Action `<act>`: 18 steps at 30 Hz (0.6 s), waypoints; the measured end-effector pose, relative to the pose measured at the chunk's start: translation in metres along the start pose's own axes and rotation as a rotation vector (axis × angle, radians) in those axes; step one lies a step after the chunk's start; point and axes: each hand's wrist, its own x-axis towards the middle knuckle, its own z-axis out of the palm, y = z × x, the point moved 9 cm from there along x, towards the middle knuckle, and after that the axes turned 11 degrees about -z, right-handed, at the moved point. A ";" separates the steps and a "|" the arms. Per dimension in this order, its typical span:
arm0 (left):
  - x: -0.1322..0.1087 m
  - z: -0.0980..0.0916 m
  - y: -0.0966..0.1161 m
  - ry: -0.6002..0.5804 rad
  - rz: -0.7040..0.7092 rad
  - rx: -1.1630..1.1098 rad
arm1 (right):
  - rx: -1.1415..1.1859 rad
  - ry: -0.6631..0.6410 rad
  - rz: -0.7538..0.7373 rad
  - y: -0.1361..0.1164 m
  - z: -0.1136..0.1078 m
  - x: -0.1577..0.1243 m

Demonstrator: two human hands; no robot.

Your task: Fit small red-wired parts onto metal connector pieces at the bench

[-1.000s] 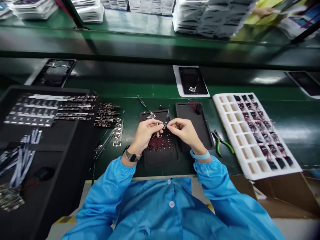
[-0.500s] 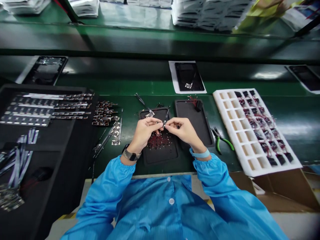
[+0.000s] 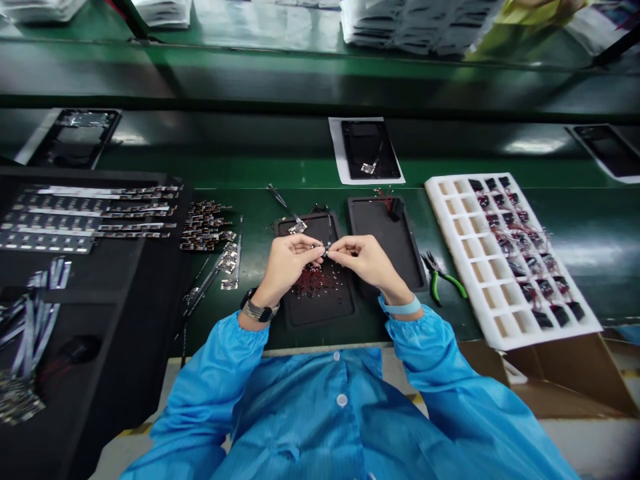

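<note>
Over the left black tray [image 3: 320, 313], my left hand [image 3: 295, 260] and my right hand [image 3: 363, 260] meet with pinched fingertips. Between them is a small circuit board [image 3: 326, 251] with a dark ribbon cable rising from it; the fingers cover most of it. Both hands are closed on this board. Below the fingers lies a pile of small red-wired parts [image 3: 315, 280] in the tray. Another circuit board with a ribbon cable [image 3: 298, 227] rests at the tray's far left corner. On the right, a second black tray [image 3: 387, 247] holds a black part with red wires [image 3: 395, 209].
Green-handled pliers [image 3: 443, 280] lie between the right tray and a white foam tray [image 3: 493, 297] of black wired parts. Ribbon-cabled boards [image 3: 229, 260] and a black bin [image 3: 125, 267] are at left. Tablet-like panels [image 3: 367, 150] lie along the back, below a shelf with white stacks [image 3: 415, 23].
The view has shifted slightly, moving the bench items a little leftward. Both hands keep their pinch on the board, whose ribbon cable now points more nearly straight up.
</note>
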 end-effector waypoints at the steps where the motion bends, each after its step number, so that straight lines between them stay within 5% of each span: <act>1: 0.001 0.001 -0.001 -0.028 -0.017 -0.014 | 0.008 -0.006 -0.004 -0.001 0.000 0.000; 7: 0.005 0.003 -0.008 -0.163 -0.134 -0.065 | 0.059 -0.049 0.025 -0.003 0.005 -0.004; 18: 0.007 0.006 -0.018 -0.229 -0.197 -0.077 | 0.089 -0.049 0.042 0.000 0.006 -0.006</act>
